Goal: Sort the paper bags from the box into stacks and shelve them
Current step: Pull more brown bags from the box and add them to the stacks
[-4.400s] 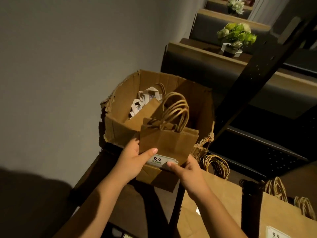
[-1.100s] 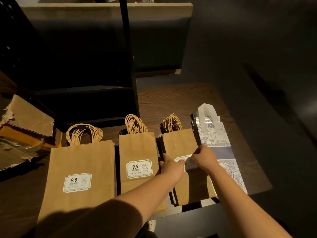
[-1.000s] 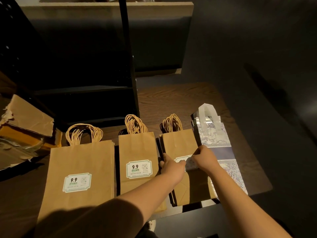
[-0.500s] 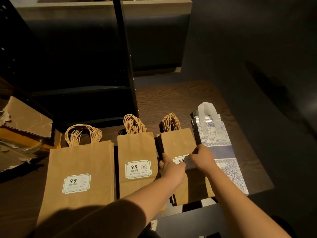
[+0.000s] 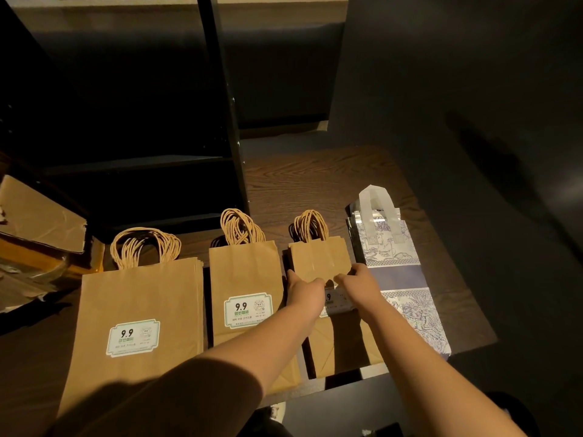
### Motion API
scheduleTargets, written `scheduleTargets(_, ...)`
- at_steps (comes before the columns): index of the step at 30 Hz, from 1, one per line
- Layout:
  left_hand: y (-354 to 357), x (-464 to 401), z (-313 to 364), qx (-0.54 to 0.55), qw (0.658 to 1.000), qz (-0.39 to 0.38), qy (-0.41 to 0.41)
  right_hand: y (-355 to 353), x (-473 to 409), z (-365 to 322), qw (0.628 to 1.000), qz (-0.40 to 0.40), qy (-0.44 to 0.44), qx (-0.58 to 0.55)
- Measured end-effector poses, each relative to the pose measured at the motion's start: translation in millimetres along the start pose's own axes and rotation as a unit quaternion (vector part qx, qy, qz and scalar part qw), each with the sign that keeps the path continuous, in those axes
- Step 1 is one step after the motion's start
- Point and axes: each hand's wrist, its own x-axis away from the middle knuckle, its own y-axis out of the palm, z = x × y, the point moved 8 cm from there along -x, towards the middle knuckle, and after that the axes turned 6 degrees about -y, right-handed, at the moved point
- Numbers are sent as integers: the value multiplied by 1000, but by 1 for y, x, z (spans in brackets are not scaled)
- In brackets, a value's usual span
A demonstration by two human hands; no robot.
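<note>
I am pressing both hands down on the small kraft stack [image 5: 318,257], the third pile from the left on the wooden table [image 5: 315,178]. A moment ago my hands were lying nearer, over its white label; now they are sitting farther up the bag, and the label [image 5: 331,302] is showing between my wrists. My left hand [image 5: 304,288] is lying on the stack's left side and my right hand [image 5: 358,283] on its right, touching the edge next to the patterned white bags [image 5: 400,279]. Both are resting on top and pressing the paper flat, fingers fairly straight, not closed round anything as far as I can tell; the fingertips are too dim to read fully.

I am judging that the newest small bag is now squared onto its pile, so this placement is about finished and another trip to the box is likely coming. The large kraft stack [image 5: 135,316] and the medium kraft stack [image 5: 249,288] are lying just beside each other to the left, handles pointing far.

The torn cardboard box [image 5: 38,216] is cut off at the left edge, so I cannot see what is left inside. The dark shelf unit [image 5: 142,159] beyond the table is mostly lost in shadow. My forearms are covering the near halves of the two right-hand kraft stacks, and how many bags are in each pile is not readable.
</note>
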Motion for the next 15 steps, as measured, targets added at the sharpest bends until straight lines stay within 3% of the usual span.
scheduleTargets(15,5,-7,-11,38,998,-8,-47,2,-4,-9,999,-11,-33,-13)
